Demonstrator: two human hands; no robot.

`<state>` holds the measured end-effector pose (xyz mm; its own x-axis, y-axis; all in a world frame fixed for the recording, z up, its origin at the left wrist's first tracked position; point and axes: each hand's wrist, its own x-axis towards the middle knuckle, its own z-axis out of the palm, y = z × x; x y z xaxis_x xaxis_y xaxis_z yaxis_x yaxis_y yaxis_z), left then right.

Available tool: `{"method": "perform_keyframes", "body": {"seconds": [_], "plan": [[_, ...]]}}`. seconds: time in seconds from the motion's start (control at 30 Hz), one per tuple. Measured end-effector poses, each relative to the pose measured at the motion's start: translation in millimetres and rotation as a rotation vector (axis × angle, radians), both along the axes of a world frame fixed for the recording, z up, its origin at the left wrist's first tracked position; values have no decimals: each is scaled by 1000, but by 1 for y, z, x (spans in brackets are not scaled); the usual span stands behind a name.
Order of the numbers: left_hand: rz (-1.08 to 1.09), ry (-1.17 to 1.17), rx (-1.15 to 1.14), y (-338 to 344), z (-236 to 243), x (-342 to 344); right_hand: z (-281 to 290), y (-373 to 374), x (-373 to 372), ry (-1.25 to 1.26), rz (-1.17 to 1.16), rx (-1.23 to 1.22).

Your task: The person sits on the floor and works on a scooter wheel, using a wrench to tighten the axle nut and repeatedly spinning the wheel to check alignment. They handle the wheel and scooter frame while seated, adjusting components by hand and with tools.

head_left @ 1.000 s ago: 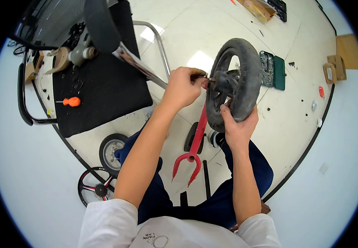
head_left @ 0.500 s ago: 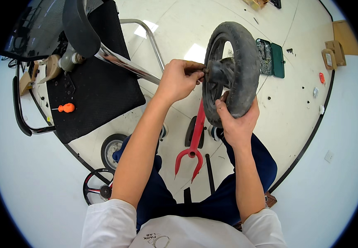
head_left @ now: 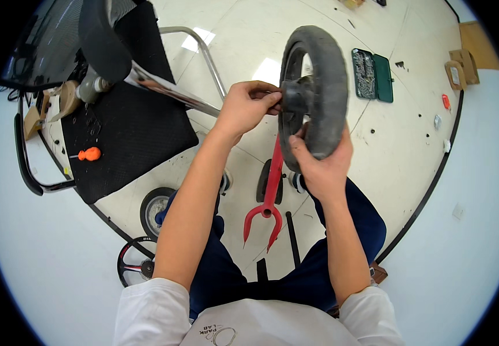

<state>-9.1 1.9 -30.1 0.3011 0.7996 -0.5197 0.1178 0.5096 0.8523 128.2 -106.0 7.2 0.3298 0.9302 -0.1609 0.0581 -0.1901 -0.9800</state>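
A small black wheel with a rubber tyre (head_left: 325, 86) is raised off the floor, its hub facing left. My right hand (head_left: 323, 167) grips the tyre at its lower edge, thumb on the near side and fingers behind. At the hub, the fingers of my left hand (head_left: 253, 104) are pinched together; whatever lies between them is too small to make out. Below the wheel, a red fork (head_left: 270, 199) stands between my feet, its two prongs toward me.
At left stands a black chair (head_left: 140, 132) carrying an orange-handled screwdriver (head_left: 89, 154) and other parts. A green case of small hardware (head_left: 366, 78) lies open on the floor. Another wheel (head_left: 154, 210) and a chainring-like wheel (head_left: 137, 262) rest at lower left. Cardboard pieces (head_left: 462, 66) sit far right.
The wheel has turned a little, showing more of its tread, and has shifted slightly left with my right hand. My left hand stays by the hub. The whole view has shifted slightly.
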Motion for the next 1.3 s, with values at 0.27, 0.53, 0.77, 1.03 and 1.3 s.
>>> {"method": "perform_keyframes", "body": {"seconds": [0.27,0.53,0.77,1.03,1.3], "plan": [[-5,140,1,-7,-17,3,-11,2,-4,-322,82,91],[6,112,13,-11,-24,7,-33,6,6,23,-165,53],[-34,128,21,-13,-25,9,-36,10,11,386,-201,-36],[-19,58,31,-21,9,5,-20,-2,29,688,-330,93],[3,-64,92,-23,39,-12,3,5,28,536,-364,-151]]}}
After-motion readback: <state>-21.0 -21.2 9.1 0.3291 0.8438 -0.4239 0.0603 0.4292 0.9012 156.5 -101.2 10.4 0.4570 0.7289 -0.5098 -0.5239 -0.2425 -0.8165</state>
